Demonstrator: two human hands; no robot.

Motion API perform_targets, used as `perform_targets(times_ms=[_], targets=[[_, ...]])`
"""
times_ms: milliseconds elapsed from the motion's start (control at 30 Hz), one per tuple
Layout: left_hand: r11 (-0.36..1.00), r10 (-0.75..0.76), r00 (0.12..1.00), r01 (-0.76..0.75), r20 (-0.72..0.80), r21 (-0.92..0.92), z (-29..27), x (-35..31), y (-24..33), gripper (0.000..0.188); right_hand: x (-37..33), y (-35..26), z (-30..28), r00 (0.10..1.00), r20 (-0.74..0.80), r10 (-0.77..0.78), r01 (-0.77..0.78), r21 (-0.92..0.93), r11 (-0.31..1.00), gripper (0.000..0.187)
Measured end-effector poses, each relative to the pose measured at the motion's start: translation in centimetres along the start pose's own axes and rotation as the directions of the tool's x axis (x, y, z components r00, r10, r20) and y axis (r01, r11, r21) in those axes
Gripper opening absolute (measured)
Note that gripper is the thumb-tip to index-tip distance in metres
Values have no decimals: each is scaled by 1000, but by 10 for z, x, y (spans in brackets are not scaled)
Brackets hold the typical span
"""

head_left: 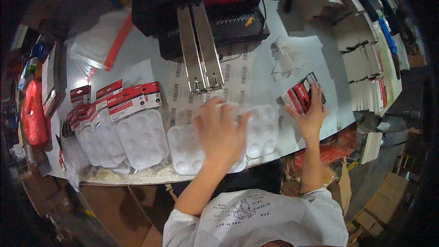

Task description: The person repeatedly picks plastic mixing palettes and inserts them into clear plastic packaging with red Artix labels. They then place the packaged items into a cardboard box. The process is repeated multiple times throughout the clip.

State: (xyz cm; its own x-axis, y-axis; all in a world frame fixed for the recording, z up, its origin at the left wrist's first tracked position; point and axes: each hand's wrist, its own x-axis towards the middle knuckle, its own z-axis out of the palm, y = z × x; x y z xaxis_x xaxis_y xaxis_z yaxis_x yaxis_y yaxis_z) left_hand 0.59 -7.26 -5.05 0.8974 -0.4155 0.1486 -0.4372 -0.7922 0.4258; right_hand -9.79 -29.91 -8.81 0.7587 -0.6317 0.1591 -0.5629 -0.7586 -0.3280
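Note:
My left hand (220,132), somewhat blurred, hovers over or rests on white plastic paint palettes with its fingers spread; which of the two I cannot tell. One palette (180,148) shows partly under it, and another palette (261,130) lies just to its right. My right hand (312,114) has thumb and fingers closed round a small stack of red, black and white header cards (297,99) near the right of the table. At the left lie several bagged palettes (141,139) topped with red and white header cards (128,103), overlapping one another.
A black machine (215,18) with two long metal rails (201,50) stands at the back, reaching over sheets of barcode labels (235,73). Clear plastic bags (93,48) lie at the left. Crumpled film (286,58) and stacked white cards (363,64) are at the right.

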Motion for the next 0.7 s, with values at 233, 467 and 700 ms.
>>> perform_targets(times_ms=[233, 467, 700], targets=[[672, -38, 984, 153, 173, -725, 2, 8, 10, 15, 21, -44, -63, 989, 131, 63, -127, 566, 815, 49], [248, -132, 911, 412, 390, -877, -55, -17, -14, 10, 42, -127, -75, 745, 473, -470, 42, 671, 740, 37], [531, -214, 929, 370, 302, -762, -59, -25, -26, 13, 43, -152, -64, 587, 574, -570, 76, 662, 745, 32]])
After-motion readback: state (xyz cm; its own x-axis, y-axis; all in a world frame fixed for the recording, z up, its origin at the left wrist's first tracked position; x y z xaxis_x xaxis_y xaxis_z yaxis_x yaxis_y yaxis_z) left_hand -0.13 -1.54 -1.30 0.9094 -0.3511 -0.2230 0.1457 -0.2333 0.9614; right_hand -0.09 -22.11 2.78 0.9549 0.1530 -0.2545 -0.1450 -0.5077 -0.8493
